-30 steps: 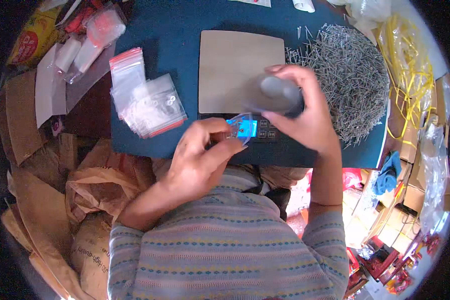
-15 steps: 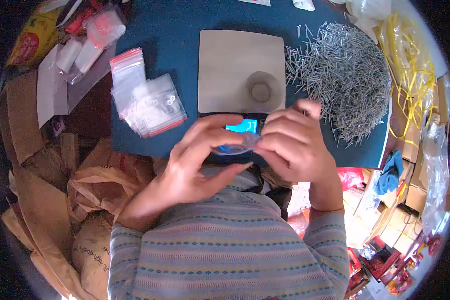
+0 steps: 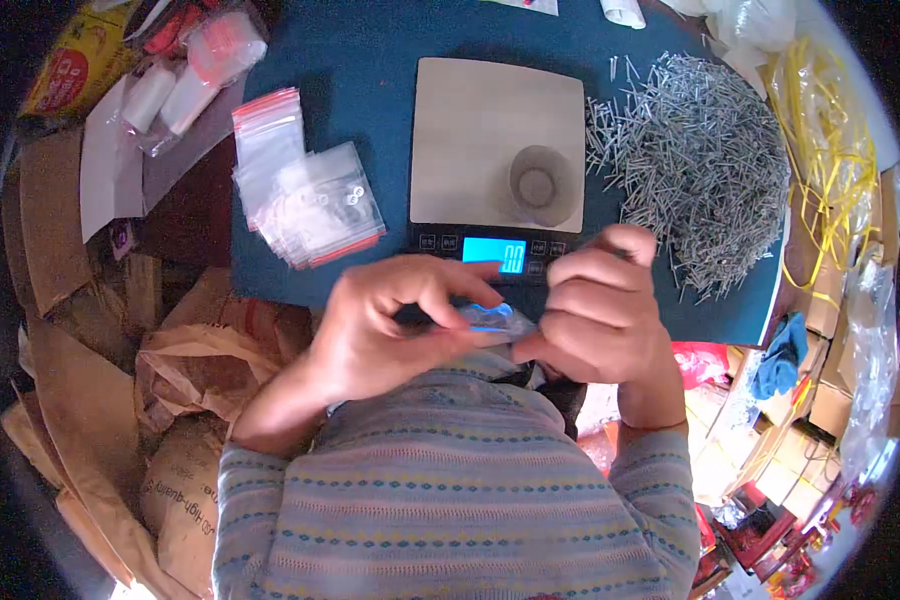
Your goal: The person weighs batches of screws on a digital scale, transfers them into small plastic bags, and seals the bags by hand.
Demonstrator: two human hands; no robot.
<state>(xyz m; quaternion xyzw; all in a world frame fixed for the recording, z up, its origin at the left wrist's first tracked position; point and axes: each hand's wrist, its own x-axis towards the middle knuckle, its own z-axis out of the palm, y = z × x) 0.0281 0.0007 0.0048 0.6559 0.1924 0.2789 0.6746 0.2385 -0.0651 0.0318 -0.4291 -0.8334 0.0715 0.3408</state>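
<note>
A small clear plastic bag [image 3: 508,321] is stretched between my hands, just in front of the scale's lit display [image 3: 495,256]. My left hand [image 3: 390,318] pinches its left side between thumb and fingers. My right hand [image 3: 602,312] is closed on its right end, the fingers curled. Behind them lies a digital scale [image 3: 470,130] with a pale square plate. A small round cup [image 3: 538,187] stands on the plate's near right corner. To the right spreads a big heap of metal nails [image 3: 710,165].
Zip bags [image 3: 325,205] with red edges lie in overlapping stacks left of the scale. Packaged bags [image 3: 195,85] rest at the far left. Open paper sacks [image 3: 205,350] stand below left. Yellow strapping [image 3: 830,140] and cartons line the right side.
My left thumb and fingers have closed together on the bag, where they were spread before. Both hands sit slightly lower in view, and the scale's display shows more fully.
</note>
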